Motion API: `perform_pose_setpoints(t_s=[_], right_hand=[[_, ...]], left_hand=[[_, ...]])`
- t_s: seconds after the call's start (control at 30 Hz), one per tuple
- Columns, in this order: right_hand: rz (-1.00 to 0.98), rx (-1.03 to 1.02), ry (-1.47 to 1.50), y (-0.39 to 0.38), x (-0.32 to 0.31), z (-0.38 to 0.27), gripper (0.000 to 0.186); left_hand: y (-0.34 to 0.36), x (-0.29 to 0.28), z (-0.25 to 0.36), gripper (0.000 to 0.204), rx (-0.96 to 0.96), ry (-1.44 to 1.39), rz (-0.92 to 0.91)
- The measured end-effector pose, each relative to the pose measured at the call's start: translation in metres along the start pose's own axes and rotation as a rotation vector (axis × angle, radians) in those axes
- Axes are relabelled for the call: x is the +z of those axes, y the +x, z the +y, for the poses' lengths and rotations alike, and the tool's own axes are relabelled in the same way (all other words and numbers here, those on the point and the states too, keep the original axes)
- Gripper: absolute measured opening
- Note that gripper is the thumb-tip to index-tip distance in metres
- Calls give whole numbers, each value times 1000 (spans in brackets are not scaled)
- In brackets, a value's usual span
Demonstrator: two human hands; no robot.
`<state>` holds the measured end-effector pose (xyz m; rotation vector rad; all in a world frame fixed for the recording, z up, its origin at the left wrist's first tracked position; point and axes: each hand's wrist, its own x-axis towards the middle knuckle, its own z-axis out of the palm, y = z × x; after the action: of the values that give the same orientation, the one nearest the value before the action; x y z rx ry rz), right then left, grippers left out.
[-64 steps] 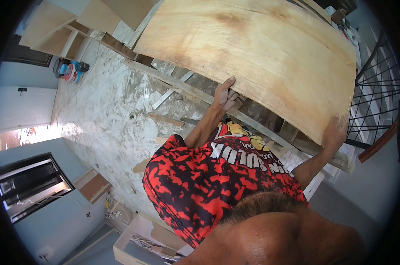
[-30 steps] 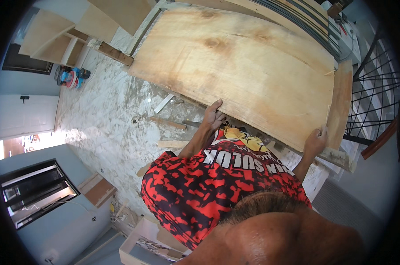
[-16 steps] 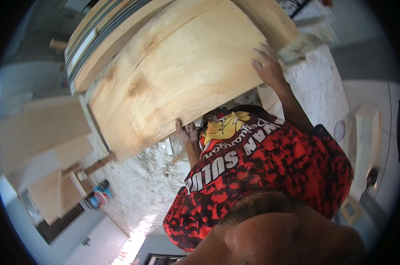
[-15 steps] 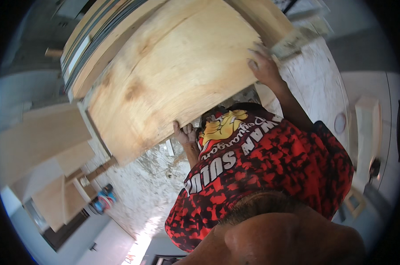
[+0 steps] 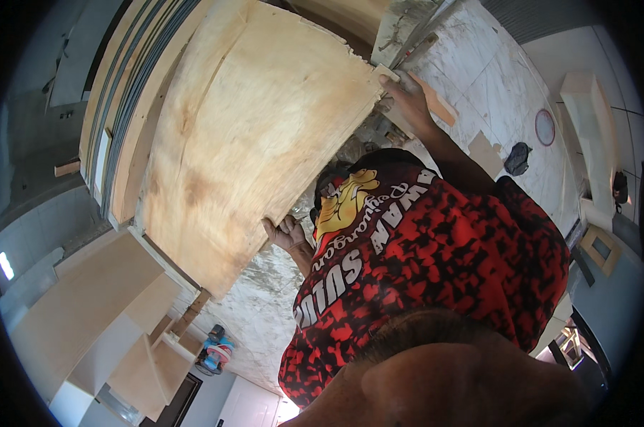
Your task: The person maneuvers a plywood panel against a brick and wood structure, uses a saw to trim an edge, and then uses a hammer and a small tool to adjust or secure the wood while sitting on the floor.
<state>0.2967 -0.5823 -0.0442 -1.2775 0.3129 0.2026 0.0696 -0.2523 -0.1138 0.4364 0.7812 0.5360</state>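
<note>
A large pale plywood panel point(image 5: 215, 135) lies slanted in front of me, with brown grain patches and a ragged, chipped far-right edge. My left hand point(image 5: 288, 232) grips its near edge, thumb on the upper face and the other fingers curled at the edge. At the panel's right corner, my right hand point(image 5: 406, 96) is closed, with the thumb near the top face; part of its fingers is hidden. A small pale wood piece point(image 5: 386, 72) shows right by that thumb. Whether it belongs to the panel I cannot tell.
Stacked boards with dark edges point(image 5: 133, 99) stand beyond the panel at left. Wooden box parts point(image 5: 87, 292) and a blue-red power tool point(image 5: 215, 351) are at lower left. On the dusty tiled floor point(image 5: 471, 78) at right lie a wood strip point(image 5: 439, 103) and a black bag point(image 5: 518, 158).
My view has turned, and the panel's near edge now slants more steeply. My right hand's fingers, earlier spread over the panel's corner, are now closed there. My left hand stays on the near edge.
</note>
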Motion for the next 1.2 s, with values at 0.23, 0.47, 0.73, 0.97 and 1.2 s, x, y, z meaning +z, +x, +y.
perform_pose_setpoints(t_s=[0.23,0.47,0.73,0.97,1.2], right_hand=[[-45,-49,260,2,-4,20,34],[16,100,125,15,-28,62,34],[-40,159,-315,35,-45,67,47],[-91,163,-498,43,-53,82,48],[-107,331,-608,68,-76,111,42]], left_hand=[[-1,-4,-2,24,-26,26,41],[11,-44,-12,24,-180,89,-103],[6,-34,-11,42,-174,609,145],[2,-19,-16,54,-311,759,255],[13,-52,-28,48,-295,655,237]])
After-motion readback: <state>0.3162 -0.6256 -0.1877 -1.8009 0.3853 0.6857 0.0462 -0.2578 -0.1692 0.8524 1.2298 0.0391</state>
